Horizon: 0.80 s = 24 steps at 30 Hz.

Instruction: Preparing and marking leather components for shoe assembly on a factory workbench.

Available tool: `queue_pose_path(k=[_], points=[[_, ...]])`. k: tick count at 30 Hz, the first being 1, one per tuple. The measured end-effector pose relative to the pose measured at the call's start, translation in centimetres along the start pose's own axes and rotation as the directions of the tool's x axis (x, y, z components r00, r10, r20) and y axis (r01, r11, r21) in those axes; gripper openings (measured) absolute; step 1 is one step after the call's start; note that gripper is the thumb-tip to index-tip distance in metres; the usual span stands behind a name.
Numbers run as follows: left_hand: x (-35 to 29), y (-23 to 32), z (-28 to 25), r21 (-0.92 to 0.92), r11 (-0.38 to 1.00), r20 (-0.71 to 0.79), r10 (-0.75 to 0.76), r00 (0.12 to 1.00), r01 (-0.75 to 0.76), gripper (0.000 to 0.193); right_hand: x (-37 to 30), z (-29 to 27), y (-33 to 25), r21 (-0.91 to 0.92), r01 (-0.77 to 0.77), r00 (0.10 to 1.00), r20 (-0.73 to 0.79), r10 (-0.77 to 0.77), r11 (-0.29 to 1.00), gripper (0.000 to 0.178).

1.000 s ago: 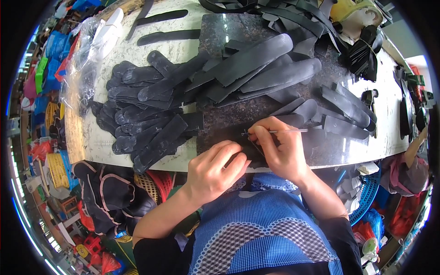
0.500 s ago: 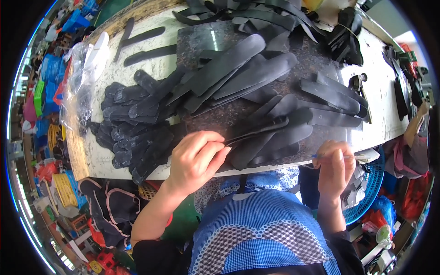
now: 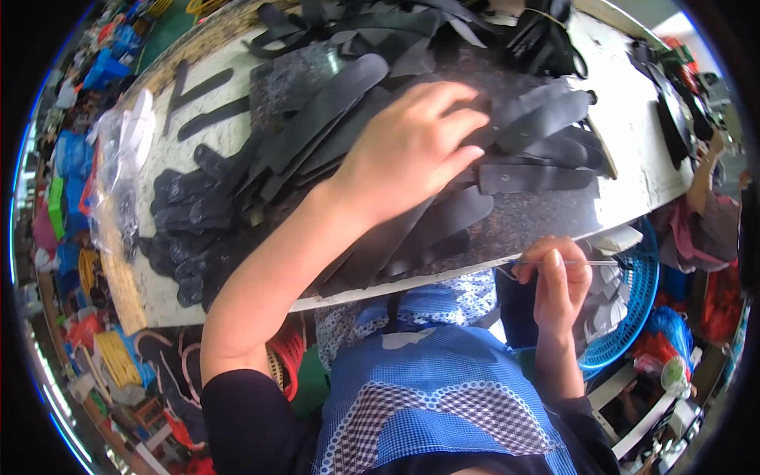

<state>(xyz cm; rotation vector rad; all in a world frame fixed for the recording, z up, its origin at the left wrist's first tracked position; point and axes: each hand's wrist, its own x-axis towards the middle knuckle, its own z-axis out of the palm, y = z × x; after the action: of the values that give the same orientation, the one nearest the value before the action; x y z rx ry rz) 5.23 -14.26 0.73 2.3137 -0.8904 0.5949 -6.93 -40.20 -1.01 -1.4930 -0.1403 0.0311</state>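
- Your left hand (image 3: 412,146) reaches far out over the table (image 3: 633,119), palm down, fingers loosely spread and curved, resting on the heap of black straps (image 3: 332,119) in the middle of the dark work mat (image 3: 538,222).
- Under your left fingertips lie long flat black strips; whether the hand grips one or only presses on them, I cannot tell.
- Your right hand (image 3: 558,281) hangs below the near table edge, off the table, fingers pinched shut around a thin pale stick (image 3: 578,262) that lies level and points to your right.
- That stick crosses in front of a blue basket (image 3: 633,317) standing just beside your right hand, with pale pieces inside it.
- More black strips (image 3: 538,178) lie to the right of your left hand, one flat piece lying level near the right part of the mat.
- A second pile of shorter black cut pieces (image 3: 186,222) sits at the left part of the table, well apart from both hands.
- A clear plastic bag (image 3: 119,174) lies at the far left edge of the table, beside that pile.
- Your blue checked apron (image 3: 443,396) fills the lower middle of the view, between your two forearms.
- Coloured odds and ends crowd the floor at the left, too small to tell apart.
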Motion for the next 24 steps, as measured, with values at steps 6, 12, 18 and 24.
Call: queue_pose_path(k=[6,12,18,24], points=[[-13.8,7.3,-6.2,0.098,0.944,0.036,-0.319,0.947,0.314,0.033,4.0,5.2,0.8,-0.178,0.019,0.933,0.356,0.047,0.984,0.015],[-16.7,8.8,-4.5,0.180,0.905,-0.058,-0.382,0.922,0.386,0.032,6.4,10.2,2.4,-0.262,0.322,0.770,0.631,-0.091,0.910,0.006],[-17.2,7.9,-5.1,0.202,0.939,-0.042,-0.276,0.960,0.279,0.026,5.6,11.6,1.9,-0.214,0.005,0.869,0.484,0.101,0.977,0.014],[-16.8,7.4,-5.4,0.273,0.935,-0.040,-0.226,0.973,0.228,0.019,7.4,14.1,2.8,-0.250,0.229,0.827,0.559,-0.053,0.941,0.010]])
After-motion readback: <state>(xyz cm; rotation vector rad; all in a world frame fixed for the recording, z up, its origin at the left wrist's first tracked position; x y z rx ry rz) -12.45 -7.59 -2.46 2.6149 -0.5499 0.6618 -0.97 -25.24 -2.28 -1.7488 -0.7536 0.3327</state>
